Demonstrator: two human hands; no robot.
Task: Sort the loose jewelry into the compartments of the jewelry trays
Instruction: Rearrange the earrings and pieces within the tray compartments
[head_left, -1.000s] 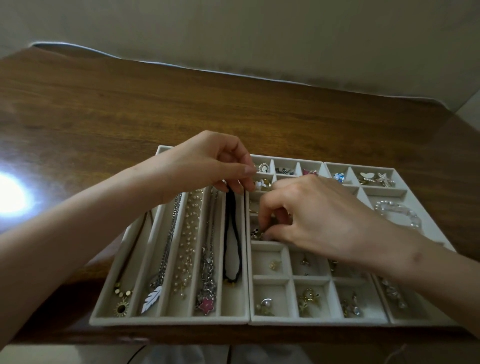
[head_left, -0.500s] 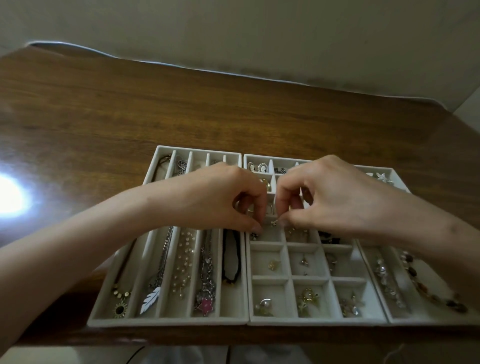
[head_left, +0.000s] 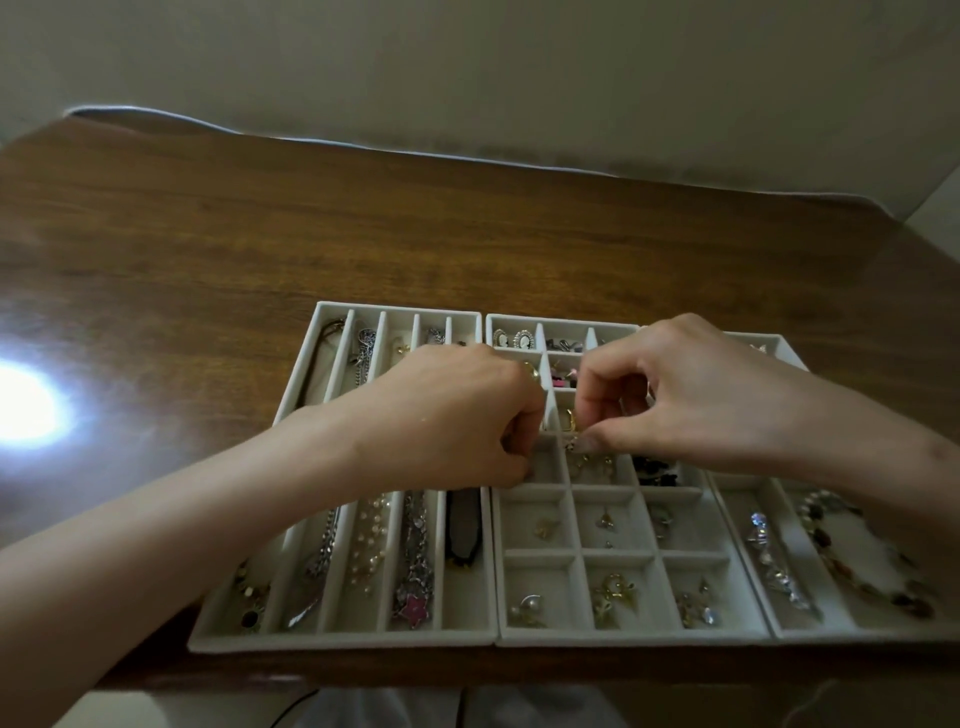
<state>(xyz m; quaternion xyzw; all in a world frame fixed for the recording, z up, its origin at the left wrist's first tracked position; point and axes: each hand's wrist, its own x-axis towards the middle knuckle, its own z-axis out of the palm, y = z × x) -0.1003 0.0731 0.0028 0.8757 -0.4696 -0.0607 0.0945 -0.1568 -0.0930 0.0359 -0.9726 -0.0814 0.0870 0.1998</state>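
Observation:
Three pale jewelry trays sit side by side at the table's near edge. The left tray (head_left: 337, 642) has long slots with necklaces, one of them bearing a pink star pendant (head_left: 414, 608). The middle tray (head_left: 628, 637) has small square cells with earrings and rings. The right tray (head_left: 857, 632) holds bracelets (head_left: 779, 569). My right hand (head_left: 696, 389) pinches a small silvery piece (head_left: 573, 443) over a middle-tray cell. My left hand (head_left: 452, 415) is curled, fingertips down in the neighbouring cell on the left; whatever is between them is hidden.
The brown wooden table (head_left: 467, 234) stretches bare behind the trays up to a wall. A bright glare spot (head_left: 26, 410) lies on its left. The trays reach almost to the table's front edge.
Both hands came together over the middle tray from a wider spread. Since half a second ago my left fingertips have dropped a little lower left, away from the right hand's pinch.

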